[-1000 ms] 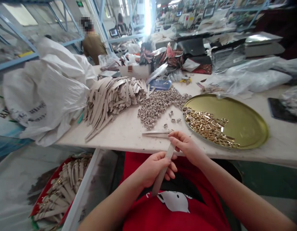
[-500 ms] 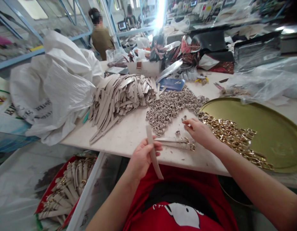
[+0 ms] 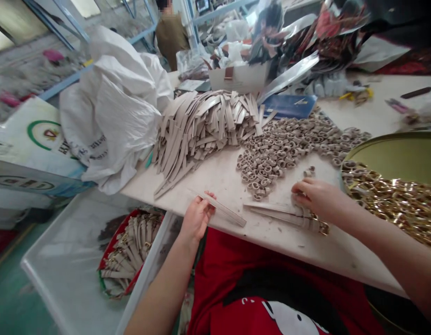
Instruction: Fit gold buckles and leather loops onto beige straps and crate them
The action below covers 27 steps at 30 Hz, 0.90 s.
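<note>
My left hand [image 3: 198, 217] pinches one end of a thin beige strap [image 3: 229, 213], which points right, above the table's front edge. My right hand [image 3: 318, 199] is lowered to the table with its fingertips closed on a small beige strap loop, mostly hidden by the fingers. Beneath that hand lie finished-looking straps [image 3: 276, 214] with gold buckles [image 3: 323, 228] at their right ends. Just behind my right hand is another loose loop [image 3: 309, 171]. A heap of beige loops [image 3: 271, 153] spreads farther back.
A pile of beige straps [image 3: 201, 123] lies at the table's middle left, beside a white sack [image 3: 121, 97]. Gold buckles [image 3: 400, 200] fill part of a round tray [image 3: 403, 146] at right. Below left, a red basket [image 3: 112, 242] holds buckled straps. A person [image 3: 171, 35] is beyond.
My view has swung left and closer. The strap in my left hand has turned from near upright to pointing right. My right hand has come down from the rear loop to the one near the buckled straps.
</note>
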Available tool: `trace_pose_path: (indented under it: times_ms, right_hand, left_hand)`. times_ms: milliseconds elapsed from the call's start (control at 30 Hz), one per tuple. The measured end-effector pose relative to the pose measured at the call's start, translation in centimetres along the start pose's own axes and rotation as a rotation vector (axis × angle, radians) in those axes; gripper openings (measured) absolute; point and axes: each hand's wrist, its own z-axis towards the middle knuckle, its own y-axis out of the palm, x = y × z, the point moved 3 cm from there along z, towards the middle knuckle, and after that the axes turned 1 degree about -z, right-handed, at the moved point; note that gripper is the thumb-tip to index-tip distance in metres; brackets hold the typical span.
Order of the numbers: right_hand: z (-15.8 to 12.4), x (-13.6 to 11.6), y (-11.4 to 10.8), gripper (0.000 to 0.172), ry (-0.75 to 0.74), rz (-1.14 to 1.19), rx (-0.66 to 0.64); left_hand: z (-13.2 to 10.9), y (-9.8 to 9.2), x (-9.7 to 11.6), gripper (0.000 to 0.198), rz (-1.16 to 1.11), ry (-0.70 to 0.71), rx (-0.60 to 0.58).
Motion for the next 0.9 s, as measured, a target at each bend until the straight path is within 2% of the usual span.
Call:
trace_pose_path:
  times_ms: [100,200,267,367,467,567,667,767,900]
  right_hand:
    - [0.0,0.7,0.3,0.009,0.056,0.021,-0.036]
    - [-0.2,1.1,0.1,0.007,0.086,0.088,0.003]
    - [-0.4,1.0,-0.2,0.007,0.087,0.103,0.014]
    - [-0.9,0.7,-1.2,0.018,0.111,0.117,0.061]
    - [-2.0,0.4,-2.4,0.030,0.193,0.242,0.101]
    - [-4.0,-0.8,-2.7,0.038,0.285,0.565,0.044]
    - [-6.0,-3.1,-2.7,0.043,0.333,0.947,0.002]
    - [-7.7,-5.8,-2.2,0.039,0.385,1.291,-0.003]
    - [-9.6,-8.2,-1.3,0.029,0.476,1.745,0.043]
  left_hand:
    - [-0.6,-1.1,0.5,0.019,0.272,0.127,-0.065]
    - [-1.8,-2.1,1.2,0.032,0.587,0.338,-0.007]
    - [-2.6,-2.0,1.5,0.034,0.673,0.420,-0.007]
    - [-3.1,0.0,1.7,0.028,0.864,0.512,-0.222]
    - [-2.6,1.9,1.8,0.017,1.299,0.661,-0.439]
    - [-2.0,2.2,2.0,0.011,1.570,0.701,-0.504]
    - [-3.2,2.7,1.6,0.012,1.592,0.722,-0.540]
    - [-6.4,4.1,0.5,0.013,1.485,0.708,-0.552]
    - [-10.7,6.5,-0.9,0.007,1.306,0.604,-0.519]
